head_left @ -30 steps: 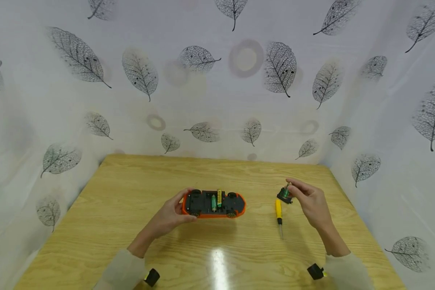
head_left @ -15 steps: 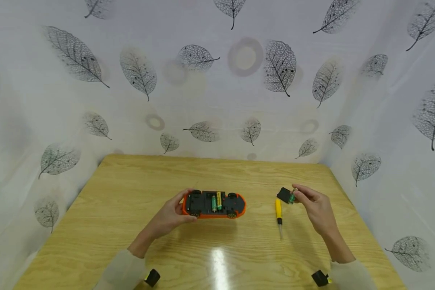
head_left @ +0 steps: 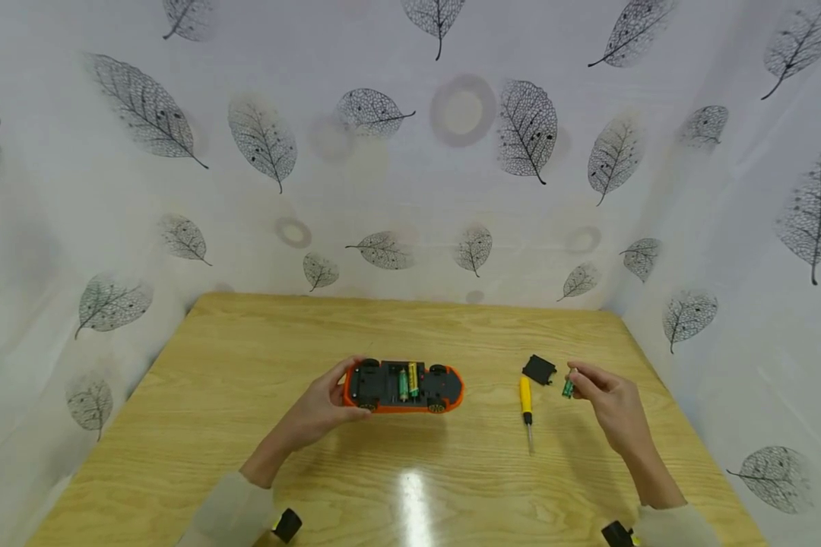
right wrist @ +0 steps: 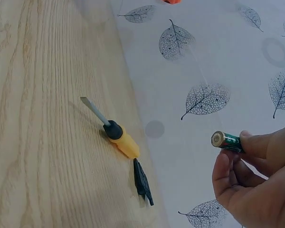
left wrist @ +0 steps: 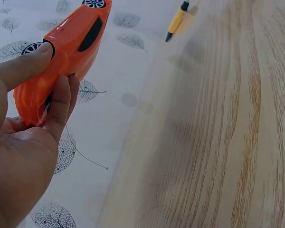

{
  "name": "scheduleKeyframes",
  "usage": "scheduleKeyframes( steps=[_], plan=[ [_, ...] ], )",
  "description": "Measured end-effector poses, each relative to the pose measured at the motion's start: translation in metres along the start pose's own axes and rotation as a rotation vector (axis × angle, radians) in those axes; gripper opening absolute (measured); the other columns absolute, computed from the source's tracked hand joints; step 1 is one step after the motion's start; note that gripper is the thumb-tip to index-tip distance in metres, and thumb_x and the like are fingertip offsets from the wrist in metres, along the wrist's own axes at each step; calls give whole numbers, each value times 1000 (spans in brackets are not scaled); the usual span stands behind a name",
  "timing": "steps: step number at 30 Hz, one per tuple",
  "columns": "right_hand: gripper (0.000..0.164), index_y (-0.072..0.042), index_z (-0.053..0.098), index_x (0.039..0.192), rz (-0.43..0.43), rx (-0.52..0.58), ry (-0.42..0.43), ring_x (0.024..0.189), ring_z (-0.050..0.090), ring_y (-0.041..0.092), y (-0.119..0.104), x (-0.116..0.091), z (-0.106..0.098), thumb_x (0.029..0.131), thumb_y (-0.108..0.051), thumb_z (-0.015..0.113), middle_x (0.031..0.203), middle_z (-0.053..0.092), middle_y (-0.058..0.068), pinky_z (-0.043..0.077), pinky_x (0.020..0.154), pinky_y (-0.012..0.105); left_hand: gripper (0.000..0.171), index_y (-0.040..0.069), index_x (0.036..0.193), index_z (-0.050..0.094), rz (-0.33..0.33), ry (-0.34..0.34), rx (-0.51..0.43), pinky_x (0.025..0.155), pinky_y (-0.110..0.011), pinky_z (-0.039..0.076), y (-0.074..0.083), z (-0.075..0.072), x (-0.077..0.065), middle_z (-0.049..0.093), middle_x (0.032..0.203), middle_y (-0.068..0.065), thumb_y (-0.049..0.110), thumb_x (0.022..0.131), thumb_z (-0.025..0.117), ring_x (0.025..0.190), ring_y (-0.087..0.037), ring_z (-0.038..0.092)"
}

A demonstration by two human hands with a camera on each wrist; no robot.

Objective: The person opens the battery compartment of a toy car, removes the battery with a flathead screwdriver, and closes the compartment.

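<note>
Wooden table [head_left: 260, 327], screwdriver [head_left: 526, 396], black cover [head_left: 539, 370] near held battery [head_left: 568, 389]

light wood-grain table [head_left: 260, 334] | on it: yellow-handled screwdriver [head_left: 526, 396] | flat black piece [head_left: 539, 370], just beside screwdriver's handle end

The head camera looks forward and down from above the table [head_left: 479, 471], farthest back, with the curtain [head_left: 410, 197] filling its upper half, the left hand [head_left: 315, 410] at 7 o'clock and the right hand [head_left: 616, 410] at 4. The left wrist camera sits close to its hand, canted, the table toward 3 o'clock, facing the painted side of the car [left wrist: 69, 54] at 10; the head view shows the underside. The right wrist camera, also close and canted, has the table toward 9 and the battery [right wrist: 231, 142] between 3 and 4. All three views share the screwdriver [head_left: 526, 396].
</note>
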State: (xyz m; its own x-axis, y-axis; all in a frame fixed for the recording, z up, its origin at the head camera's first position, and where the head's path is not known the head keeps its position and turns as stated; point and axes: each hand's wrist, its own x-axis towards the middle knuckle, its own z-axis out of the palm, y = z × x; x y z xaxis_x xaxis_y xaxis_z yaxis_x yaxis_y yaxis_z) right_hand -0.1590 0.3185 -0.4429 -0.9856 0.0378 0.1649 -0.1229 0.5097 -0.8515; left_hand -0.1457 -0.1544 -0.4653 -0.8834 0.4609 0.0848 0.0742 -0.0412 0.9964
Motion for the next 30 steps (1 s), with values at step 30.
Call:
scheduleKeyframes(
  steps=[30],
  plan=[
    [43,11,58,139,264,-81,-148,84,64,11,34,-4,3,107,-19,60,118,70,22,58,70,26,86,2,161,24,0,11,11,94,-33,57,3,1,-2,24,161,-30,-6,91,75,135,-42,50]
  ],
)
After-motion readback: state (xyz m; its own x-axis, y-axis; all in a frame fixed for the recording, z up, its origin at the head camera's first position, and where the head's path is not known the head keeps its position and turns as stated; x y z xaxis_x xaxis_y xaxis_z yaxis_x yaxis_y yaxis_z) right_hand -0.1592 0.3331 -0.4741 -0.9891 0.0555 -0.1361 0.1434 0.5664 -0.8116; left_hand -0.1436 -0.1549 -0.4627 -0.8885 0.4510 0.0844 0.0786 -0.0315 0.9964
